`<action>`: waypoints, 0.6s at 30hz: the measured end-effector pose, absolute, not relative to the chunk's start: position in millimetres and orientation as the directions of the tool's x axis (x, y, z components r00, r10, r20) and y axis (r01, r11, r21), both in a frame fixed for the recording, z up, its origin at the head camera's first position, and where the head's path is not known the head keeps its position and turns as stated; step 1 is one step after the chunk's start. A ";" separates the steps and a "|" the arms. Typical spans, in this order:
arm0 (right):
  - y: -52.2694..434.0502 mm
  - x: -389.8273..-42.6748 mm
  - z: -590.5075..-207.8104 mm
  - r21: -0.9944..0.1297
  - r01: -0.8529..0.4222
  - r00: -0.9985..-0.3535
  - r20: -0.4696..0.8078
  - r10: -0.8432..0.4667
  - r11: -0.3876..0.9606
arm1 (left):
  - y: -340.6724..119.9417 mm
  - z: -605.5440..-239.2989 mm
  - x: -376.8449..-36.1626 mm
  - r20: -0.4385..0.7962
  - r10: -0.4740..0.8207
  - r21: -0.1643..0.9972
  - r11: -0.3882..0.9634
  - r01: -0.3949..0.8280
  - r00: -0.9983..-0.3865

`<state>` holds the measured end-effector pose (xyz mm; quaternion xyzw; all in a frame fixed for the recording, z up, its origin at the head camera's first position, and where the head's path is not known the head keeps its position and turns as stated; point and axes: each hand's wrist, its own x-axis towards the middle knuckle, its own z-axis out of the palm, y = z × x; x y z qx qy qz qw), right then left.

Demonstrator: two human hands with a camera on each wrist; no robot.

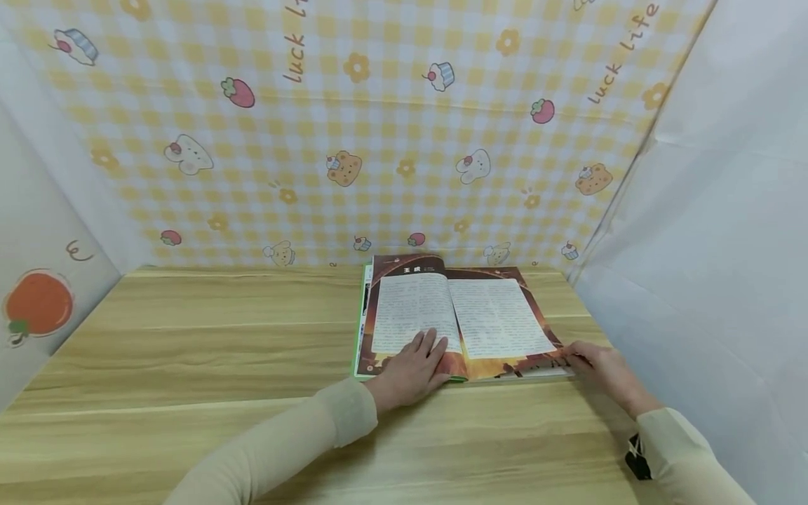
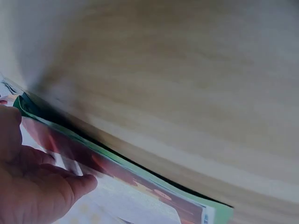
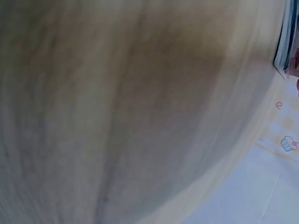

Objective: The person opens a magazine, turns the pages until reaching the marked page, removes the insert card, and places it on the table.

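An open magazine (image 1: 499, 319) with dark red and orange page borders lies on the wooden table. My left hand (image 1: 413, 368) rests on the lower part of its left page, fingers extended. The left wrist view shows that hand (image 2: 37, 182) over the page, beside the green cover edge (image 2: 219, 210). At the lower right corner, my right hand (image 1: 606, 372) pinches a page (image 1: 555, 345) between thumb and fingers. That corner is slightly raised, and part of another page shows under it. In the right wrist view only the magazine's edge (image 3: 282, 51) and a sliver of fingertip appear.
The wooden table (image 1: 221, 337) extends to the left and front. A yellow checked cloth (image 1: 404, 126) hangs behind it, and a white sheet (image 1: 713, 245) stands close on the right. A black object (image 1: 637, 459) is at the right wrist.
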<state>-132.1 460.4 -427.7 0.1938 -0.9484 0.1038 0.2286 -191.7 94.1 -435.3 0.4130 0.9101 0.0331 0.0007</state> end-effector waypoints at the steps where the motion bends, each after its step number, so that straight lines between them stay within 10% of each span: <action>1: 460.0 -132.0 -426.8 -0.107 -0.415 -0.815 0.484 -0.317 0.904 | 95.4 -434.7 -191.4 0.028 0.752 0.055 0.657 0.752 -0.659; 18: 446.2 -130.3 -404.4 0.055 -0.450 -0.622 0.697 -0.357 0.891 | 121.3 -425.8 -188.6 0.057 0.733 0.017 0.678 0.735 -0.678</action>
